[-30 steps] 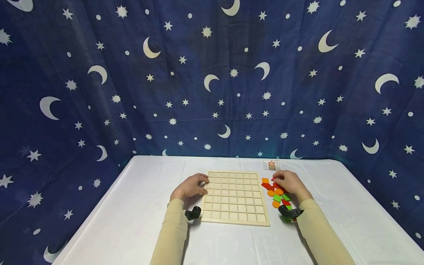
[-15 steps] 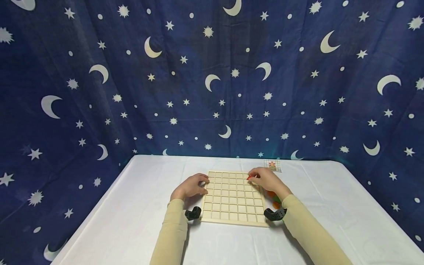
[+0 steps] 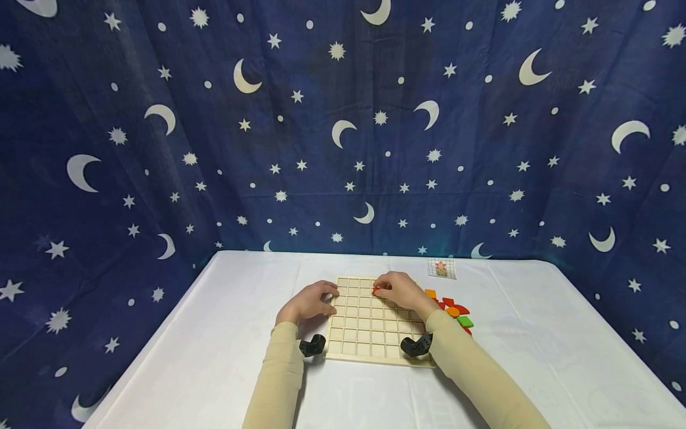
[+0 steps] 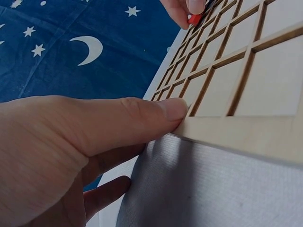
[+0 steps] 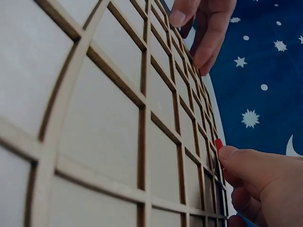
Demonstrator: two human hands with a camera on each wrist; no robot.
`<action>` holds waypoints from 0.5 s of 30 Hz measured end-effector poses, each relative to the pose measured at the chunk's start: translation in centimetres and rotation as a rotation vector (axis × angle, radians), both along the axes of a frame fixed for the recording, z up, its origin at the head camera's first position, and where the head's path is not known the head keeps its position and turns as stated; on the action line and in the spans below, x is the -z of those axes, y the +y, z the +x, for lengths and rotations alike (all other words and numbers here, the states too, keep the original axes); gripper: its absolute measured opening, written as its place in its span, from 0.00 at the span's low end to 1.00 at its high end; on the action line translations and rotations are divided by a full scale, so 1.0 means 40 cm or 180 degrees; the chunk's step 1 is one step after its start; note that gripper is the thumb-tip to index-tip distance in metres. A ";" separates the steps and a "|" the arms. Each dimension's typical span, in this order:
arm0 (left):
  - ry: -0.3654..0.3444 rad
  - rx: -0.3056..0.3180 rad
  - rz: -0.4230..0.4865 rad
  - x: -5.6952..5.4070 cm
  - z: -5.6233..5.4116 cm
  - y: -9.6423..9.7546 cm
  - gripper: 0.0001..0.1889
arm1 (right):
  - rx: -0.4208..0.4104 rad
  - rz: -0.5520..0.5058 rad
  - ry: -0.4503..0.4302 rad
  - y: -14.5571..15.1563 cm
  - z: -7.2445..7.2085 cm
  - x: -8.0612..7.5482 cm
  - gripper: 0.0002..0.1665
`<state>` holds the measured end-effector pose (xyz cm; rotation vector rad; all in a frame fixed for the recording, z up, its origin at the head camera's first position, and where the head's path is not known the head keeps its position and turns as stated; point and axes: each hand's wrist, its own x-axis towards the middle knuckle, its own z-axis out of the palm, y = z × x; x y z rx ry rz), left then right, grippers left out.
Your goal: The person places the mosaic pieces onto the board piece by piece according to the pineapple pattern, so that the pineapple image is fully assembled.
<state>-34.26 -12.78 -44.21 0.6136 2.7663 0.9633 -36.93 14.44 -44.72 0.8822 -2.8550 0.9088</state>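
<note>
- One red piece is being pinched by the right hand, at the far rows of the board.
- The left hand is touching the board's left edge, thumb and fingers spread.
- The board is lying midway between the left and right edges of the surface.
- Loose pieces are lying right of it; a card is resting near the surface's far edge.

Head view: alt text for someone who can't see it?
A person's right hand holds a small red piece at a wooden grid board while the left hand touches the board's left edge. Loose red, orange and green pieces and a picture card lie to the right on a white tablecloth.
</note>
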 end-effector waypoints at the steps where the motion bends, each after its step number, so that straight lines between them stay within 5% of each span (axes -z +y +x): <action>1: 0.0008 -0.0001 -0.0005 -0.001 0.000 0.000 0.22 | -0.0001 -0.0015 -0.0022 -0.002 0.000 -0.002 0.11; 15: 0.0055 0.0004 -0.0032 -0.004 0.004 0.001 0.22 | 0.0019 0.0109 -0.0154 0.000 0.004 -0.009 0.10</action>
